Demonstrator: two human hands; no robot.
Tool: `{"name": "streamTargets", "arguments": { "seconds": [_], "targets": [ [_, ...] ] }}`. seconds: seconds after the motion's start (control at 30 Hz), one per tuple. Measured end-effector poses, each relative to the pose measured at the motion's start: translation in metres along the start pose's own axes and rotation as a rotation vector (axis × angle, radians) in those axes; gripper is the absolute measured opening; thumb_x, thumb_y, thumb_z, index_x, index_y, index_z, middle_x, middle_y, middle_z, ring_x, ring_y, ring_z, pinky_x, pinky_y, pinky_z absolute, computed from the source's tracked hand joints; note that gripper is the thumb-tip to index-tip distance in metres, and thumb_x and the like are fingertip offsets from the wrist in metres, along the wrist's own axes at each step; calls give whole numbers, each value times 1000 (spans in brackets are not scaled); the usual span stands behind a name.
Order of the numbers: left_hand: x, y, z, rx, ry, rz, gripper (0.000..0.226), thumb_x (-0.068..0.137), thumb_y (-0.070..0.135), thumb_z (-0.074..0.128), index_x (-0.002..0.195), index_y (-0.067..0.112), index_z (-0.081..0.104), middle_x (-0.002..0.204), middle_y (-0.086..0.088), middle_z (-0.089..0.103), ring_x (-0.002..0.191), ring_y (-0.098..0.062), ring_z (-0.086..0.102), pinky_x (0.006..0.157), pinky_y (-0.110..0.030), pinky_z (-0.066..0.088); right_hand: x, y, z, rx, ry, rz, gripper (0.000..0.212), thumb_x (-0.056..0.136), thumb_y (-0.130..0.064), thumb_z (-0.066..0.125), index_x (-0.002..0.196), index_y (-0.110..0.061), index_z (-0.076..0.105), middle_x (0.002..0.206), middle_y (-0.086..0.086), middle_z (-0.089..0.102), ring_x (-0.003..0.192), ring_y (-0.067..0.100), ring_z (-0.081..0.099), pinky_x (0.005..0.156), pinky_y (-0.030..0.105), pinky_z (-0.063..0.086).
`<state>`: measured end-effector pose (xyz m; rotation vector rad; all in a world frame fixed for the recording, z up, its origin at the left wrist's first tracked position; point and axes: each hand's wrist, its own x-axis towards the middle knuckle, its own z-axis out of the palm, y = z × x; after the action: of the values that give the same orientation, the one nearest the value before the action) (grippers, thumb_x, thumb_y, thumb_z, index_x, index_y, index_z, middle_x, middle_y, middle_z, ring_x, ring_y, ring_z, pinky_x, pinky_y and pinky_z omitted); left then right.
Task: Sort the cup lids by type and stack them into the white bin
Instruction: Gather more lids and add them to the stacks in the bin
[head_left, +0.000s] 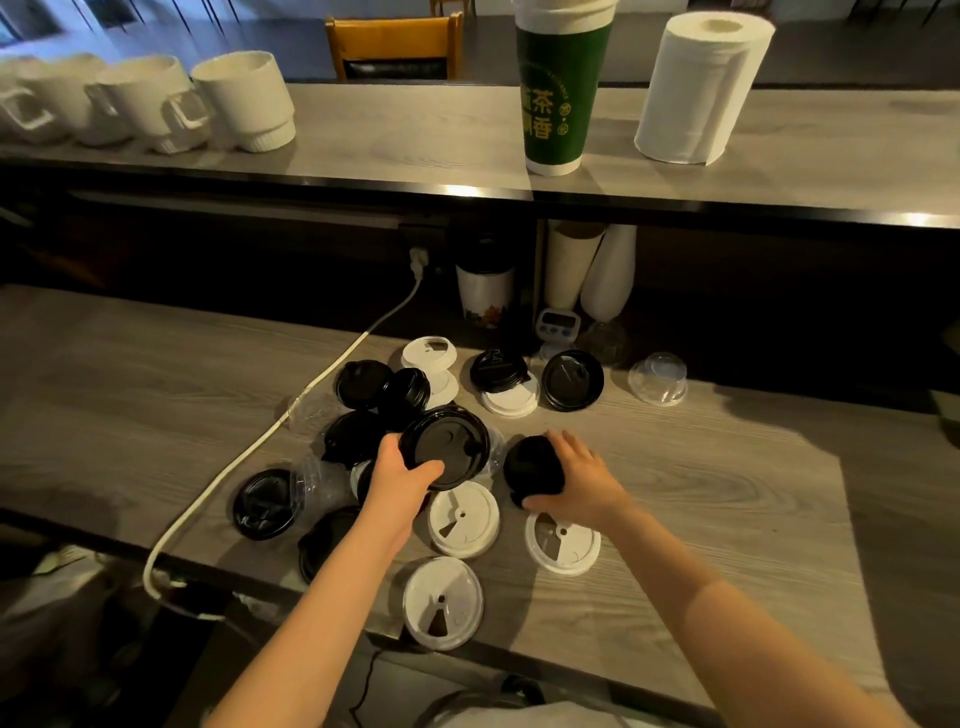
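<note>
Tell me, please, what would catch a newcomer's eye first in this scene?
Probably the scatter of black and white lids on the lower counter, where the left hand lifts a large black lid and the right hand grips a smaller black one. On the shelf above, a tall green cup stands beside a paper towel roll.

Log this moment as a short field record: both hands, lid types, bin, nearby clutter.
left hand: grip on a large flat black plastic lid, raised over the pile
right hand: closed over a domed black plastic lid
lid types: black, flat white plastic lids, clear plastic dome lid
white bin: not in view
worktop: grey wood-grain counter
clutter: white power cable across the counter
</note>
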<state>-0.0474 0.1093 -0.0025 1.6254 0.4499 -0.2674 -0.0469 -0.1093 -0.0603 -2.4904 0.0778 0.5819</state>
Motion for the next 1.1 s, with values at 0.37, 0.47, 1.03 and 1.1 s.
{"name": "streamTargets", "arguments": {
  "seconds": [0.37,0.47,1.03,1.1],
  "targets": [
    [3,7,11,-228,-6,-82,55,90,2,49,141,10,29,131,-17,49,103,-24,59,74,-33,52,4,1,-6,149,228,4,91,74,-28,78,146,-9,26,140,6,36,129,24,40,103,33,38],
    [3,10,16,-183,4,-56,47,91,1,49,136,9,35,125,-15,53,99,-22,60,73,-33,52,-1,0,-18,327,328,26,85,67,-21,84,137,-8,37,126,4,37,120,23,44,100,26,37],
    [-18,26,48,-216,-150,-66,31,93,12,33,118,-1,47,115,-22,55,93,-25,56,66,-34,46,-41,-42,-41,740,110,-345,78,66,-2,81,128,-29,43,121,-14,49,120,13,48,99,27,44],
    [-23,24,48,-206,-189,-57,37,91,20,38,121,-1,45,117,-24,55,91,-24,55,65,-32,45,-43,-41,-40,663,111,-379,79,65,-5,82,131,-26,43,126,-9,49,123,12,46,101,23,41]
  ]
}}
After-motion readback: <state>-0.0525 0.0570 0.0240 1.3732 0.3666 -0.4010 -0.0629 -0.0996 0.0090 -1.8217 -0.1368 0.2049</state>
